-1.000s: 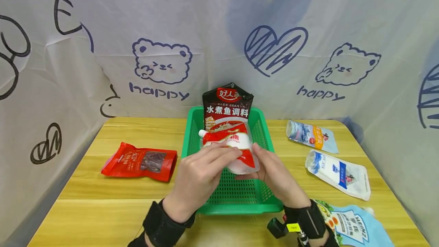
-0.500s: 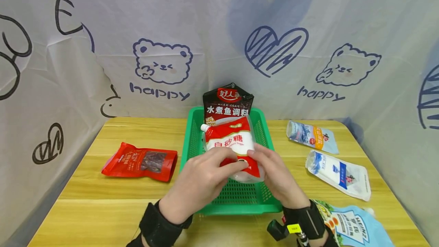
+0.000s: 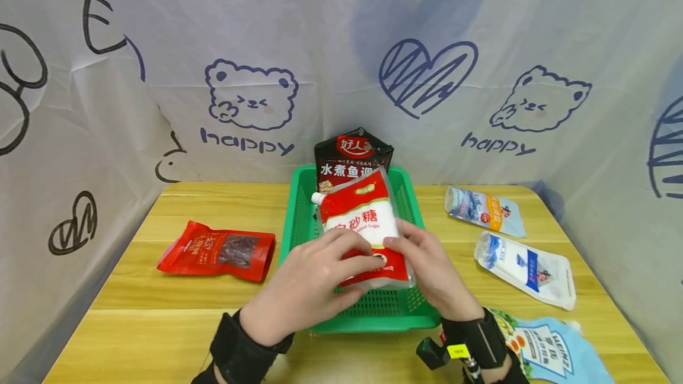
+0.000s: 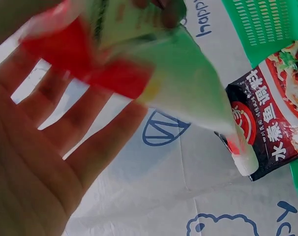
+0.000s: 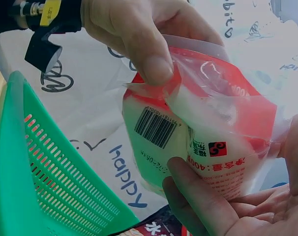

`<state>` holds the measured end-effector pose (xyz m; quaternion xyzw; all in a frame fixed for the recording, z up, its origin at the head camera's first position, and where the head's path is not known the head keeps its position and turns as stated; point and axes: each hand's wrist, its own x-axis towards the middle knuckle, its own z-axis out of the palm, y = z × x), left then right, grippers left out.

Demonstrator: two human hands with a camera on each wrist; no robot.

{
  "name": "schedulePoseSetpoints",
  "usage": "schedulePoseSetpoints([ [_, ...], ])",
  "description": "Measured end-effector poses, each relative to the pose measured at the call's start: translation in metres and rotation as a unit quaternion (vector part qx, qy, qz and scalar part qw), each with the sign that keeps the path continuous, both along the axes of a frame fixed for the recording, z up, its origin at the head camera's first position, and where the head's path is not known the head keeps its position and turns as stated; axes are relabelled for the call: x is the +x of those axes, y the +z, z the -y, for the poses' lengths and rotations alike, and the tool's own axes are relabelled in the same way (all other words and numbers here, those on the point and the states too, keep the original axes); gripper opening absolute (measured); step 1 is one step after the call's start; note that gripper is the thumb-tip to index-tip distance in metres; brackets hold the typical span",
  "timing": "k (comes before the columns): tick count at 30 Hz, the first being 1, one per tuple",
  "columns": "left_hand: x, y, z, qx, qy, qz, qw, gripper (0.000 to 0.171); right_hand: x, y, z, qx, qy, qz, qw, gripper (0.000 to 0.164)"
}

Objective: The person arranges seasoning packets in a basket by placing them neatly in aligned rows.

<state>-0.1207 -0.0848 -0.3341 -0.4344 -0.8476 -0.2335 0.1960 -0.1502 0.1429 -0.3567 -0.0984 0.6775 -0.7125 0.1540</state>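
A red and white spouted pouch of granulated sugar point(image 3: 365, 209) is held up over the green basket point(image 3: 373, 326), its white cap point(image 3: 318, 198) toward the upper left. My right hand point(image 3: 440, 274) pinches its lower right edge, thumb on the front. My left hand point(image 3: 312, 280) lies with its fingers across the lower left front of the pouch; in the left wrist view those fingers point(image 4: 102, 125) look straight and spread against it. The barcode point(image 5: 156, 127) on the pouch's bottom fold faces the right wrist camera. A black seasoning pouch point(image 3: 353, 150) stands at the basket's back.
To the left lies a red pouch with a window point(image 3: 219, 252). On the right are a light blue and orange pouch point(image 3: 487, 212), a white pouch point(image 3: 525, 271) and a pale blue Heinz pouch point(image 3: 552, 348). A white cloth with drawings hangs behind the table.
The sugar pouch has tilted up so that its front label faces the head camera. My left hand has slid slightly left and down along it; the right hand keeps its grip.
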Motion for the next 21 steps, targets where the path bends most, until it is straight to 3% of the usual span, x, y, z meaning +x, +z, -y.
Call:
schedulePoseSetpoints([
  [7,-0.002,0.001,0.010,0.037,-0.002,0.014,0.9992,0.052,0.000,0.002,-0.003,0.000,0.006,-0.018,1.000,0.056],
  [10,-0.006,0.002,0.017,0.063,0.019,0.011,0.9977,0.051,0.000,0.003,-0.004,0.003,0.005,-0.020,1.000,0.058],
  [13,-0.012,0.003,0.025,0.097,0.062,0.001,0.9934,0.051,0.000,0.004,-0.004,0.004,0.006,-0.020,1.000,0.059],
  [16,-0.018,0.002,0.033,0.132,0.122,0.013,0.9837,0.057,0.002,0.005,-0.004,0.001,0.008,-0.020,1.000,0.060],
  [21,-0.023,0.000,0.043,0.167,0.209,0.094,0.9591,0.071,0.006,0.007,-0.005,-0.002,0.008,-0.036,0.999,0.061],
])
